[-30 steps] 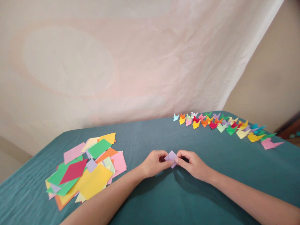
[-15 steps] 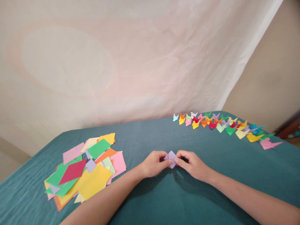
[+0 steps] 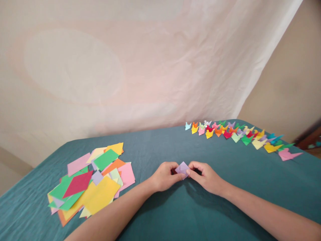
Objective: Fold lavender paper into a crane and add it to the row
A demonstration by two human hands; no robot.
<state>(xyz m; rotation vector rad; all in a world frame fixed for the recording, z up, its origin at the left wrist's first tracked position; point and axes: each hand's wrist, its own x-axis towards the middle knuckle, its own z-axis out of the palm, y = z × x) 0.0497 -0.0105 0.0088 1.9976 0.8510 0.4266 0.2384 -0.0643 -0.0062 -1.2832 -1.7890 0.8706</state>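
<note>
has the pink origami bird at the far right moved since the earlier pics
No. Judged against the teal tablecloth and the neighbouring yellow origami bird, the pink origami bird keeps its place; the whole view only shifts slightly.

The lilac square (image 3: 182,168) is matt, smooth paper — so are the sheets (image 3: 97,177) and birds (image 3: 236,137); the worktop cloth (image 3: 155,147) is matt, slightly wrinkled.

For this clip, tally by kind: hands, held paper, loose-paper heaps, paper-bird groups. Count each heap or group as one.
Hands: 2, left hand and right hand
Folded lilac paper, held by both: 1
Loose paper heap: 1
Paper bird group: 1
Total: 5
</note>
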